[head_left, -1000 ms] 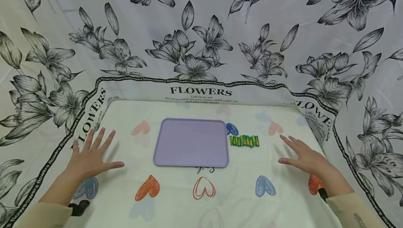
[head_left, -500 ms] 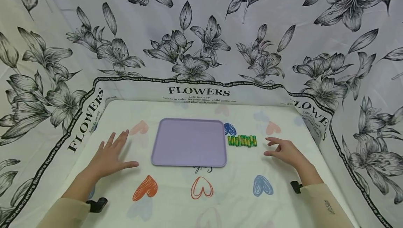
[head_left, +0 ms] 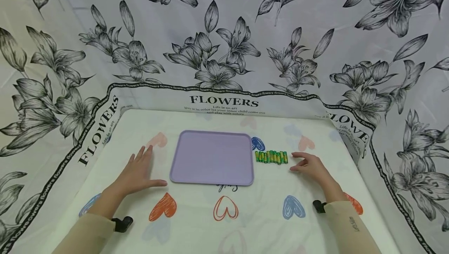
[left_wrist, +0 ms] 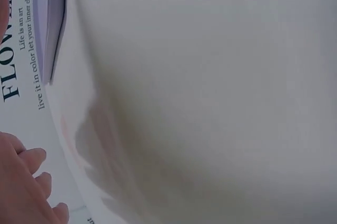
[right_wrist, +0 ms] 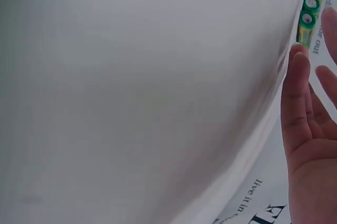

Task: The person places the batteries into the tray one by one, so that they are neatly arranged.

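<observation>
A row of several green and yellow batteries lies side by side on the cloth, just right of a flat lilac tray. My right hand is at the right end of that row, thumb and forefinger apart, holding nothing. In the right wrist view the batteries show their round ends close by the fingertips. On the other side, my left hand hovers near the tray's left edge with fingers spread and thumb toward the tray. The left wrist view shows its fingers and the tray's edge.
The table wears a white cloth printed with red and blue hearts. A white curtain with black flowers surrounds its back and sides. Each wrist carries a small black camera mount.
Both hands have moved inward, the left toward the tray and the right toward the batteries. The right fingers have drawn from spread to a narrower gap. Tray and batteries stay put.
</observation>
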Demonstrator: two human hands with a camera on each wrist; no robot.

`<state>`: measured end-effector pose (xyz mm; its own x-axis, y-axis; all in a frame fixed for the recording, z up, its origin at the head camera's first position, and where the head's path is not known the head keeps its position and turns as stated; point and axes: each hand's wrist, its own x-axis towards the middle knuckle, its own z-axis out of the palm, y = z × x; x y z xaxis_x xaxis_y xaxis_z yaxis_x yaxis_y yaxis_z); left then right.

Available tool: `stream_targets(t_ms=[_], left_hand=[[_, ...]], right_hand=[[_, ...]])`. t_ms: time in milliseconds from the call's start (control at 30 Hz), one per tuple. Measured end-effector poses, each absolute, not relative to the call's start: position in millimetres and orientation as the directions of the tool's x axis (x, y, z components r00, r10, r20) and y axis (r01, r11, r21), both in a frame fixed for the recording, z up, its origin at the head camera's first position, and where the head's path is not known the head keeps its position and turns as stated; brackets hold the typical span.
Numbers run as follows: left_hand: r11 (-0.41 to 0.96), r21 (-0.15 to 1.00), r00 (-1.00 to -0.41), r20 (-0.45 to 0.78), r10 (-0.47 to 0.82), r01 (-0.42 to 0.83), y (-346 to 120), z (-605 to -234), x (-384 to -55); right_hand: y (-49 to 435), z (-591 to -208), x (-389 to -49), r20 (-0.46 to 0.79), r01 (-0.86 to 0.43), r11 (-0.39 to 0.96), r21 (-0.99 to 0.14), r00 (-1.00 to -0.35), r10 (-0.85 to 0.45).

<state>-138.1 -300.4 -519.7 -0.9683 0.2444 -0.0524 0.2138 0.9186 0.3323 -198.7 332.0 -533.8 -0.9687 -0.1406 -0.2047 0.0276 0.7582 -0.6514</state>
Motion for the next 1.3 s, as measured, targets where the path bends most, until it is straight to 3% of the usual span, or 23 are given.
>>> stream_targets(t_ms=[400,667,1300], left_hand=[[0.843,0.45,-0.933,-0.055,0.355,0.295,-270.3,-537.7,-149.4],[0.759,0.596,-0.925,-0.068,0.373,0.263,-261.4,-550.2,-158.6],[0.753,0.632,-0.922,-0.155,0.355,0.184,-262.9,-554.2,-158.9]], right_hand=[[318.3,-540.4,-214.5,-0.232,0.061,0.707,-0.704,-0.962,-0.148],[318.0,-542.4,-218.2,-0.223,0.033,0.728,-0.685,-0.96,-0.167],[316.1,-541.9,-220.3,-0.23,0.085,0.686,-0.723,-0.966,-0.122]])
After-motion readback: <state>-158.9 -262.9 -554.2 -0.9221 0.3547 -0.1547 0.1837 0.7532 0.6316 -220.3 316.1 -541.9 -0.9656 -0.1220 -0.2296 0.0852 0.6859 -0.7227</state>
